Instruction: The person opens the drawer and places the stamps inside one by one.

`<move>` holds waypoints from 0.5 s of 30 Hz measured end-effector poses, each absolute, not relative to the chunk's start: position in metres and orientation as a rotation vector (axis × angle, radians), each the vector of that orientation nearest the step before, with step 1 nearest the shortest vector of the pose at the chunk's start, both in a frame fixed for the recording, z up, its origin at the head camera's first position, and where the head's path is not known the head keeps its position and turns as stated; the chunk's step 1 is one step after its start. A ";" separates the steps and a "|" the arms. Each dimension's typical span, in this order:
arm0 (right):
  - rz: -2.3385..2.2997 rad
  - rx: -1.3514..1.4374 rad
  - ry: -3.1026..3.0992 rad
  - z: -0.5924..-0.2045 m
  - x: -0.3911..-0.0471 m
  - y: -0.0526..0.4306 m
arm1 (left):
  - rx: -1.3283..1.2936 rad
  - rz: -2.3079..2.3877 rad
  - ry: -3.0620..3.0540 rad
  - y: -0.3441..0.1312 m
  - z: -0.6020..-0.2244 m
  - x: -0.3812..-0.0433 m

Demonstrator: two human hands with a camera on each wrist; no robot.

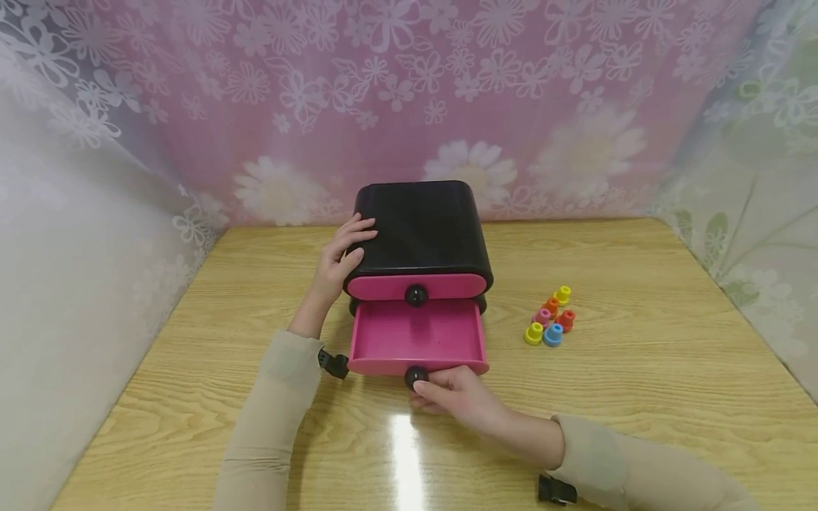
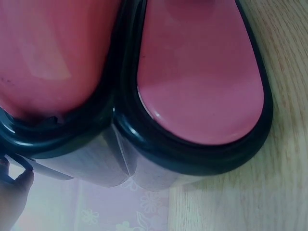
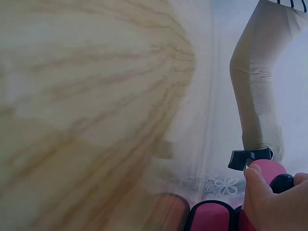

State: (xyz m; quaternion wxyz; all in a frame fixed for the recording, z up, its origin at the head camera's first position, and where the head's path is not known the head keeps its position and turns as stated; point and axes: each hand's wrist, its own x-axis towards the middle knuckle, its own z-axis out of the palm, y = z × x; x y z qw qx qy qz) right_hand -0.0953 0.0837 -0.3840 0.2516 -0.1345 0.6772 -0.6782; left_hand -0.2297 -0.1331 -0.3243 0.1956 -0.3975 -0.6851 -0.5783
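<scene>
A small black cabinet (image 1: 418, 223) with pink drawers stands on the table. Its top drawer (image 1: 377, 287) is closed, while the drawer below (image 1: 383, 344) is pulled out, with nothing seen inside. My left hand (image 1: 335, 259) rests on the cabinet's upper left edge, fingers extended over the top. The left wrist view shows that hand (image 2: 14, 195) at the lower left and a closed pink drawer front (image 2: 202, 86) near the tabletop. With thumb and fingers, my right hand (image 1: 469, 401) pinches the round black knob (image 1: 415, 376) of the pulled-out drawer; some fingers are hidden beneath.
Several small coloured stepped pegs, among them a blue one (image 1: 553, 336) and a red one (image 1: 566, 321), stand in a cluster right of the cabinet on the wooden table (image 1: 652, 355). A flowered pink curtain (image 1: 383, 128) hangs behind, with pale curtains at both sides.
</scene>
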 end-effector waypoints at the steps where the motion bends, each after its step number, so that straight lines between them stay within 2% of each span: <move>1: -1.846 -0.364 1.840 -0.384 -0.095 0.084 | -1.114 -1.620 -1.920 -0.133 -0.324 -0.230; 15: -1.806 -0.435 1.853 -0.383 -0.082 0.089 | -1.120 -1.640 -1.892 -0.133 -0.325 -0.230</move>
